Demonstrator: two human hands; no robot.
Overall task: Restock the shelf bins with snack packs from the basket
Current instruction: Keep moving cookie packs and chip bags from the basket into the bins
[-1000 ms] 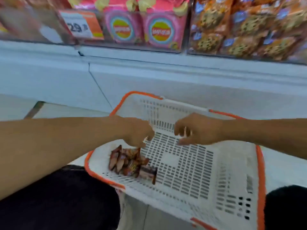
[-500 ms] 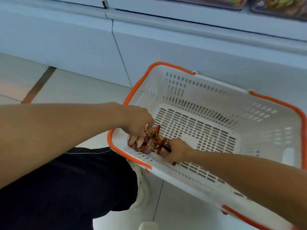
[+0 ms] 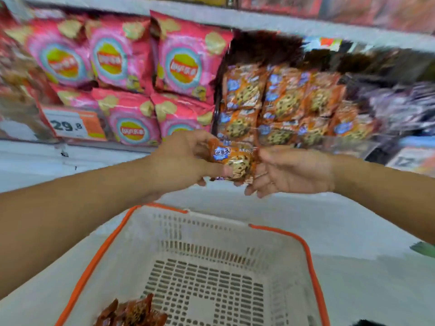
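**Both hands raised from basket to shelf height, cookie packs held between them**

Both hands have lifted out of the basket (image 3: 195,234) since the earlier frame and now sit in front of the shelf, with a small bunch of cookie snack packs (image 3: 235,161) between them. The left hand (image 3: 181,161) grips the left side of the bunch, thumb across the near face and fingers curled behind. The right hand (image 3: 292,172) meets the right edge of the bunch; its fingers extend below and toward the packs, and whether the thumb pinches the wrapper cannot be told because of blur.

Key relation: the target bin of matching cookie packs (image 3: 282,104) lies directly beyond and slightly right of the held bunch, higher in the scene and farther from the person. The bunch's long axis runs roughly left to right, parallel to the shelf front. The right hand is nearer the bin's centre; the left hand is nearer the pink chip bags (image 3: 179,64), which occupy the neighbouring section to the left.

Judgement: the coming move is a short forward push, angled up and right, into the cookie bin.

A few more packs (image 3: 134,314) remain at the near left corner of the basket.
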